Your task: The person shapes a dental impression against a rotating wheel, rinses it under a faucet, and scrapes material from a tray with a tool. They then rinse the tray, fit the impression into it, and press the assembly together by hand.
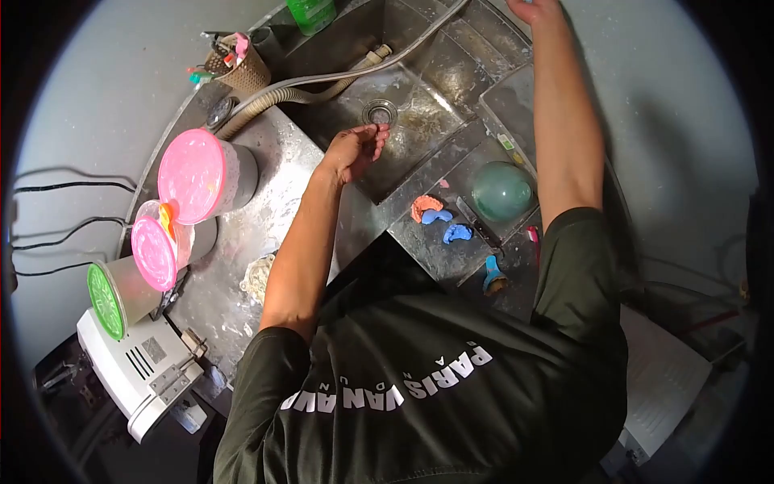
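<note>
My left hand (357,153) is over the metal sink (322,121), close to the round drain (379,113). Its fingers are curled closed, and whatever they may hold is hidden. At the top edge of the view, my right hand (536,10) reaches beyond the sink and is mostly cut off, so its fingers do not show. On the metal counter between my arms lie an orange dental impression (425,207), blue moulded pieces (457,233), a knife (480,223) and a green rounded rubber bowl (501,192). A blue-handled impression tray (493,276) lies nearer my body.
A ribbed hose (270,98) and a grey hose (339,76) run across the sink. To the left stand tubs with pink lids (192,176) and a green lid (106,300), beside a white machine (133,371). A holder of tools (242,71) and green bottle (311,13) stand behind.
</note>
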A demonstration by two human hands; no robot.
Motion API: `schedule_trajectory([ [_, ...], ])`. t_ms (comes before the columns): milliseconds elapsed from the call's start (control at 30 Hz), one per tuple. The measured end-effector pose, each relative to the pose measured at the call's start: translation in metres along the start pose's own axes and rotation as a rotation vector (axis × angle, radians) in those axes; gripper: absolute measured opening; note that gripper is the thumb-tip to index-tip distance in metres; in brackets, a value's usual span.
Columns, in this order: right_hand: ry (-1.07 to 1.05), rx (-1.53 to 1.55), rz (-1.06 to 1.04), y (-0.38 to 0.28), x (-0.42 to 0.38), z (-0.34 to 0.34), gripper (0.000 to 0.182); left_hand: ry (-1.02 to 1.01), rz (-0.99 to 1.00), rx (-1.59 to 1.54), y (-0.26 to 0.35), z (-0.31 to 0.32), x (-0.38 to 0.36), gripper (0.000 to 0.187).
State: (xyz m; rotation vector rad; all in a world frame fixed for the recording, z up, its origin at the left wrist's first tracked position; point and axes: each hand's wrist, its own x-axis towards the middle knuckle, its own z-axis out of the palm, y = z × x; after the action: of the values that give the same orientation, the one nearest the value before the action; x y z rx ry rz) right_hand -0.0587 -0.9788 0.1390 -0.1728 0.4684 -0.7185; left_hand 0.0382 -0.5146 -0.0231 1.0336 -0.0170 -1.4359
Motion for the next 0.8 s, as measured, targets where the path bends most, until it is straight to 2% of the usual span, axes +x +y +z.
schedule_trajectory([
  [67,-0.136,-0.054,-0.024,0.027,-0.002,-0.011,0.02,-0.142,-0.012,-0.227,0.004,-0.004,-0.002,0.023],
  [100,-0.196,-0.079,-0.044,0.038,-0.008,-0.018,0.021,-0.004,0.17,0.197,0.006,-0.007,-0.001,0.022],
  [133,-0.228,-0.323,-0.032,0.061,-0.04,-0.023,0.021,0.124,0.33,0.622,0.003,-0.009,0.001,0.022],
  [167,-0.162,-0.94,-0.02,0.084,-0.056,-0.033,0.021,0.234,0.482,1.047,-0.005,-0.01,0.0,0.021],
  [200,-0.081,-1.558,0.024,0.108,-0.072,-0.044,0.022,0.325,0.517,1.149,-0.002,0.0,-0.006,0.019],
  [233,-0.129,-1.637,0.164,0.132,-0.126,-0.017,0.024,0.417,0.55,1.253,0.003,0.009,-0.013,0.018],
  [267,-0.232,-1.503,0.259,0.133,-0.125,-0.032,0.023,0.321,0.45,1.008,0.004,0.008,-0.014,0.019],
  [300,-0.219,-1.638,0.136,0.136,-0.136,-0.041,0.023,0.236,0.358,0.763,0.006,0.009,-0.014,0.021],
  [367,-0.226,-1.902,-0.143,0.148,-0.157,-0.041,0.024,0.326,0.555,1.066,0.015,0.027,-0.025,0.021],
  [400,-0.194,-2.001,-0.193,0.155,-0.169,-0.045,0.025,0.365,0.649,1.222,0.012,0.031,-0.032,0.023],
  [467,-0.127,-2.203,-0.313,0.163,-0.191,-0.05,0.029,0.212,0.368,0.897,0.012,0.023,-0.023,0.025],
  [500,-0.205,-2.101,-0.267,0.164,-0.21,-0.055,0.025,0.14,0.226,0.732,0.012,0.019,-0.02,0.026],
  [533,-0.283,-1.997,-0.225,0.165,-0.233,-0.062,0.022,0.164,0.157,0.581,0.011,0.019,-0.022,0.024],
  [567,-0.361,-1.892,-0.188,0.166,-0.252,-0.069,0.02,0.209,0.185,0.644,0.009,0.021,-0.025,0.025],
  [633,-0.425,-2.01,-0.175,0.158,-0.287,-0.089,0.015,0.299,0.234,0.771,0.002,0.023,-0.033,0.028],
  [667,-0.457,-2.068,-0.166,0.154,-0.302,-0.098,0.013,0.342,0.308,1.011,-0.004,0.026,-0.035,0.048],
  [700,-0.441,-2.109,-0.076,0.15,-0.317,-0.104,0.012,0.261,0.375,1.122,-0.012,0.036,-0.044,0.049],
  [767,-0.394,-2.177,0.118,0.146,-0.347,-0.115,0.013,0.114,0.376,1.389,-0.02,0.08,-0.083,0.044],
  [800,-0.358,-2.245,0.134,0.149,-0.358,-0.121,0.014,0.032,0.535,1.434,-0.033,0.09,-0.09,0.041],
])
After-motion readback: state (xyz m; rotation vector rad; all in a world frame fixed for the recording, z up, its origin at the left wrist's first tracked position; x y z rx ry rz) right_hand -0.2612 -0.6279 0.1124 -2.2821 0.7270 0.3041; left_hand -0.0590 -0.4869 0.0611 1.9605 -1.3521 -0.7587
